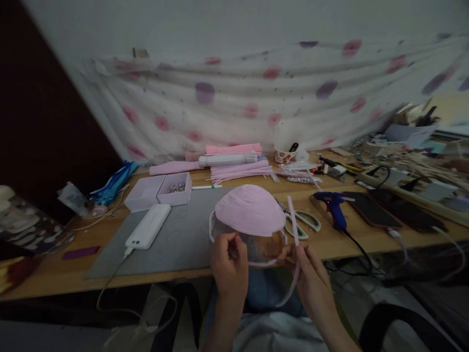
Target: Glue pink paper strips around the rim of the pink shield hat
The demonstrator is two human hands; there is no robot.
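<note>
A clear plastic dome partly covered with pink paper strips (250,209) is held up over the table's front edge. My left hand (230,266) is closed on its lower clear rim from below. My right hand (311,274) pinches a long pink paper strip (293,230) beside the dome's right edge; the strip stands upward and also curls down past my wrist.
On the wooden table (54,274) lie a grey mat (176,244), a white power bank (148,226), an open white box with beads (175,188), pink strip bundles (234,161), scissors (306,222), a blue glue gun (333,205), phones (370,209) and cables.
</note>
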